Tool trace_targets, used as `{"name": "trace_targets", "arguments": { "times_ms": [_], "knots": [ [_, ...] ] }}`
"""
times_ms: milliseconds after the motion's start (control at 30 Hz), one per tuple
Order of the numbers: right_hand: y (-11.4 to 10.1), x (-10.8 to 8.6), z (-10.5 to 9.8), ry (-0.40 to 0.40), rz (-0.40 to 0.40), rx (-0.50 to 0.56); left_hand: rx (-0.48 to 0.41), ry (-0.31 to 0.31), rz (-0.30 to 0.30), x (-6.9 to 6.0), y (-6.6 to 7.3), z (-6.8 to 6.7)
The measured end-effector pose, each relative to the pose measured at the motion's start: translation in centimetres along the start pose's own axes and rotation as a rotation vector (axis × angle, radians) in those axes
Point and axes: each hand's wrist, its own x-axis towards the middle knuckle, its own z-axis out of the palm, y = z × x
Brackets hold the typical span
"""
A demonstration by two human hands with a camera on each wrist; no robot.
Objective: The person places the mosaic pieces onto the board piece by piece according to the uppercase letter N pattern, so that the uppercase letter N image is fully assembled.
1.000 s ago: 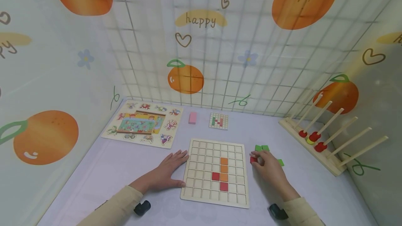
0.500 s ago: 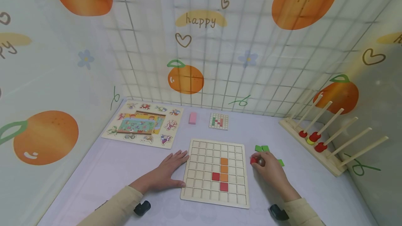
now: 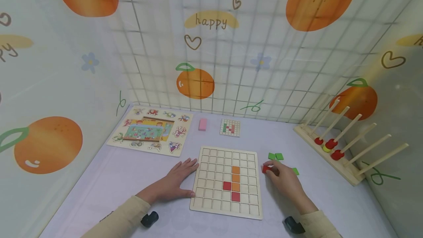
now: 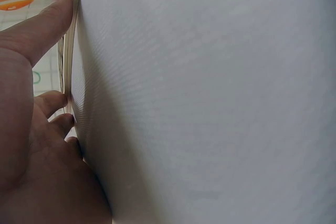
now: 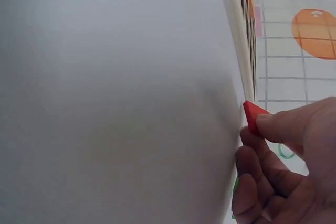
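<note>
A wooden grid board [image 3: 211, 179] lies in the middle of the table, with orange tiles [image 3: 235, 178] in a column and two red tiles [image 3: 235, 196] set in its cells. My left hand [image 3: 175, 183] lies flat with spread fingers, its fingertips and thumb touching the board's left edge. Right of the board, my right hand [image 3: 283, 177] pinches a red square tile [image 3: 266, 169] between thumb and fingers. In the right wrist view the red tile [image 5: 253, 116] is tilted, its other fingers curled beneath. Several green tiles [image 3: 275, 156] lie beside and behind that hand, one partly hidden.
A small pattern card [image 3: 230, 127] and a pink block [image 3: 203, 124] sit behind the board. At back left lies a picture puzzle board [image 3: 150, 129]. A wooden peg rack [image 3: 330, 153] with upright pegs and a few beads stands on the right, near the curtain walls.
The red tile is now pinched in my right hand and has tilted and shifted slightly left. My left hand and the board have stayed put.
</note>
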Motion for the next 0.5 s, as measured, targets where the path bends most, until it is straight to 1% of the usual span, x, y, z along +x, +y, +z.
{"name": "trace_targets", "arguments": {
  "times_ms": [167, 333, 500],
  "knots": [
    [-0.6, -0.2, -0.2, 0.014, -0.006, 0.037, -0.001, -0.003, 0.003, 0.0, 0.0, 0.0],
    [-2.0, -0.6, -0.4, 0.013, -0.002, 0.078, 0.005, -0.002, 0.007, 0.0, 0.0, 0.0],
    [-3.2, -0.9, -0.4, 0.001, -0.028, 0.111, 0.001, -0.002, 0.007, -0.1, 0.0, -0.1]
  ]
}}
